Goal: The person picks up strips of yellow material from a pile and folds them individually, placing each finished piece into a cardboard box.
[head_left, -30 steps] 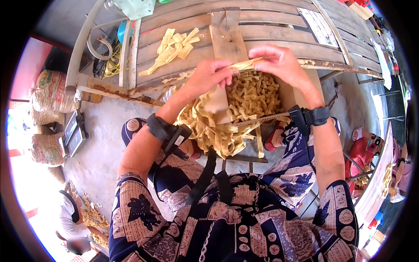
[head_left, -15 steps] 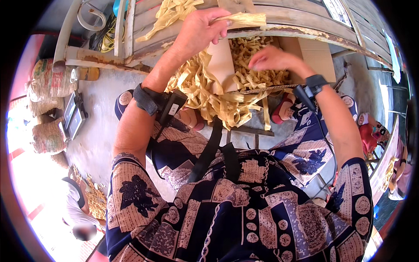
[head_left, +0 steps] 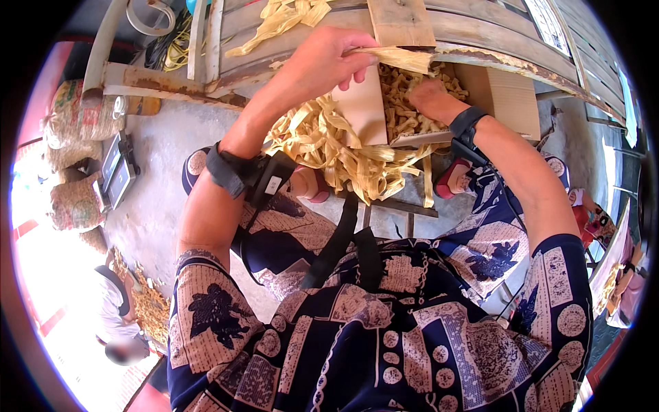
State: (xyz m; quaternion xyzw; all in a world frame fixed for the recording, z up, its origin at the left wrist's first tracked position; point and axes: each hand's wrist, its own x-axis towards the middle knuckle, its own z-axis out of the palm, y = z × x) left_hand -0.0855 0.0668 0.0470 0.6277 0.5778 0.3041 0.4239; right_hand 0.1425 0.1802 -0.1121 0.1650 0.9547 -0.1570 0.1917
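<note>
My left hand point(head_left: 322, 62) pinches a flat bundle of pale yellow strips point(head_left: 398, 58) and holds it above the edge of the wooden slatted table point(head_left: 480, 34). My right hand point(head_left: 429, 96) reaches down into a cardboard box point(head_left: 504, 99) filled with more yellow strips point(head_left: 405, 113), its fingers buried among them. A mass of loose strips point(head_left: 343, 154) spills over the box's near flap point(head_left: 364, 110) toward my lap. Both wrists wear black bands.
Another heap of strips point(head_left: 288, 17) lies on the table top beside a wooden block point(head_left: 398, 20). Woven sacks point(head_left: 72, 123) and a scale point(head_left: 117, 172) stand on the concrete floor at left. Another person point(head_left: 120, 323) sits at lower left.
My left hand has lifted a bundle of strips up toward the table edge. My right hand dropped from the table edge into the box. The view tilted downward.
</note>
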